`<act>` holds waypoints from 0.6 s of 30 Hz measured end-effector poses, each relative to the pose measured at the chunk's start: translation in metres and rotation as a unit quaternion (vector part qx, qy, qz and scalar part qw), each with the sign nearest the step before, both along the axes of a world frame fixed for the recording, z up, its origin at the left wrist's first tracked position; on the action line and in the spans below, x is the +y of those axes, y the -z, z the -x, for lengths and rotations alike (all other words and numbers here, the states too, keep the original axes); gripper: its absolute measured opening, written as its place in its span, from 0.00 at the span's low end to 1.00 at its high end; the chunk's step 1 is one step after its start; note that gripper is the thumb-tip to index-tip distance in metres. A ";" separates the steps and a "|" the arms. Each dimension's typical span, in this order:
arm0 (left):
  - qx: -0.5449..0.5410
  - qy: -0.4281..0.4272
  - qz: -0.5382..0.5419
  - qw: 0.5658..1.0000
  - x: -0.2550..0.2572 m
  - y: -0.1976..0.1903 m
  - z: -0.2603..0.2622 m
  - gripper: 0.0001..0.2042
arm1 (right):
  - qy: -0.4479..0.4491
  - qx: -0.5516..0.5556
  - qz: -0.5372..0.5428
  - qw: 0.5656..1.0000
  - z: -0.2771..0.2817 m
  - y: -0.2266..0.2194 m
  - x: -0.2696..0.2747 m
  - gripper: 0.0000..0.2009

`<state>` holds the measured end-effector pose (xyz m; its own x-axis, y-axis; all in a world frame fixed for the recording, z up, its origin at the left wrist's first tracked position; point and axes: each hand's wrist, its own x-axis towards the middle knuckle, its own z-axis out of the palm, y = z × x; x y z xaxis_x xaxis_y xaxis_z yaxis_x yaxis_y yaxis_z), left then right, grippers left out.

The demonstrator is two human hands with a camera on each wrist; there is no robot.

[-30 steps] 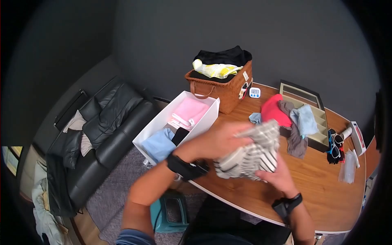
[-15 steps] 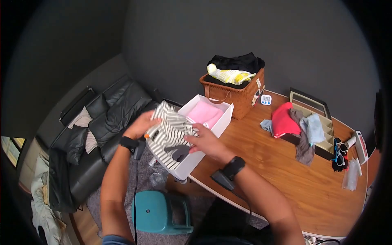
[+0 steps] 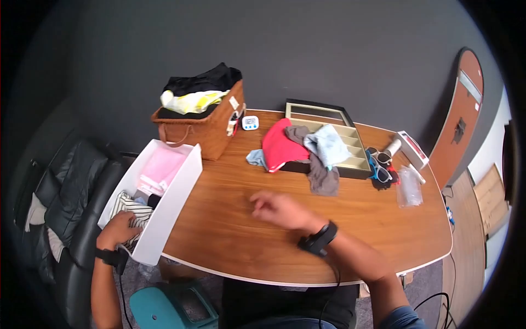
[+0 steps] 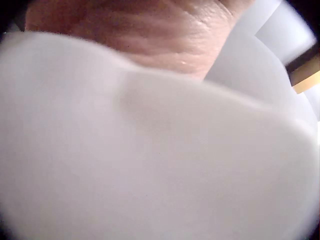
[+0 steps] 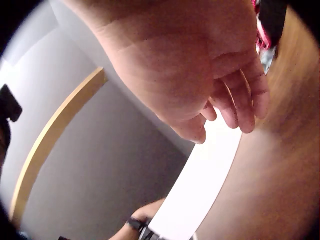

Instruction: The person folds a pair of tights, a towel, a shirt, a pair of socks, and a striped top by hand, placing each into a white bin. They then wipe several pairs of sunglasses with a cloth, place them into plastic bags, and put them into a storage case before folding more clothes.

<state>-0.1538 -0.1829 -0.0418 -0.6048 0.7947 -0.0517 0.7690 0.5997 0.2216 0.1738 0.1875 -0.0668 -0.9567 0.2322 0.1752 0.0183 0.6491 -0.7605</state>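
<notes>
Your striped cloth (image 3: 127,204) is white with dark stripes, soft and rumpled, and it lies in the near end of the white box (image 3: 178,208). Your left hand (image 3: 116,230) reaches over the box's side, its fingers touching the cloth's near part and covering some of it; you can't tell whether they grip it or only press on it. The left wrist view doesn't settle that, since a pale surface fills most of it and hides the fingers. Your right hand (image 3: 279,211) is empty, fingers loosely bent, above the table (image 3: 219,236) and well apart from the cloth, with the box's long wall between them. Inside the box, the pink cloth (image 3: 159,167) lies beyond the striped cloth, with a black cloth (image 3: 155,200) between the 2, close to that wall. Just behind the box is your brown basket (image 3: 213,131), heaped with clothes, and the timer (image 3: 250,123) sits beside it. Farther right, the red cloth (image 3: 280,143) and pale blue cloth (image 3: 329,143) lie over part of the divided case (image 3: 357,163), covering some compartments. The sunglasses (image 3: 382,174) and clear bag (image 3: 410,189) lie to its right.
</notes>
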 end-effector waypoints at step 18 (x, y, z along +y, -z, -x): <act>-0.200 0.108 -0.274 0.934 0.177 -0.045 -0.149 0.09 | 0.313 0.285 -0.060 0.904 -0.089 -0.109 0.190 0.13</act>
<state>-0.0049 -0.0060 0.0031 -0.4469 0.8694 0.2107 0.6485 0.1526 0.7458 0.2629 0.3772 0.0425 -0.3910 0.6435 0.6581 0.0373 0.7255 -0.6872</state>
